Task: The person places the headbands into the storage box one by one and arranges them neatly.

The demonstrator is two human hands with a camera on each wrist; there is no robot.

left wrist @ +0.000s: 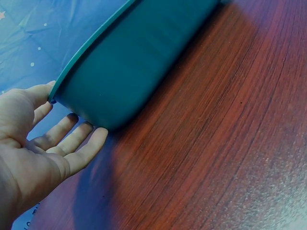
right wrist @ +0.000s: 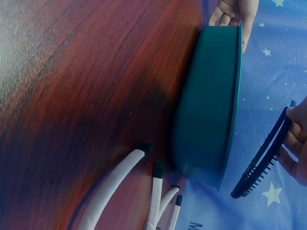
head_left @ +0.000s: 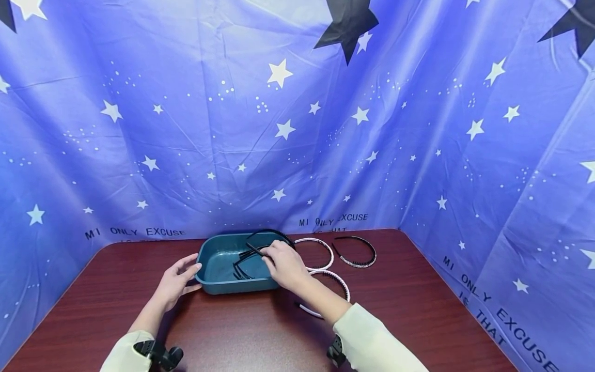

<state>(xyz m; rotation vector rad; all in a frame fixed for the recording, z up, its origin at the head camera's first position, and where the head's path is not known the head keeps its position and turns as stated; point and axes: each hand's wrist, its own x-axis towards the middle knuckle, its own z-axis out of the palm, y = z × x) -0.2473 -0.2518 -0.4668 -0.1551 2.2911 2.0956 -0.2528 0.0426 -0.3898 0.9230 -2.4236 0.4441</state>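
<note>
My left hand (head_left: 178,279) grips the left end of a teal plastic tub (head_left: 241,285). In the left wrist view its thumb is at the rim and the other fingers spread against the outer wall. Above the tub's right side, my right hand (head_left: 285,266) pinches a black toothed headband (right wrist: 261,160), held clear of the rim in the right wrist view. Black headband parts (head_left: 239,271) also show inside the tub, partly overlapped by the held one. Just right of the tub, white headbands (head_left: 346,289) lie on the table, partly behind my right forearm.
A dark headband with a glittery band (head_left: 360,265) lies farther right on the reddish-brown wooden table (head_left: 409,310). Blue star-printed cloth (head_left: 209,129) hangs along the table's back and sides. A wrist camera (head_left: 160,354) is strapped to the left sleeve.
</note>
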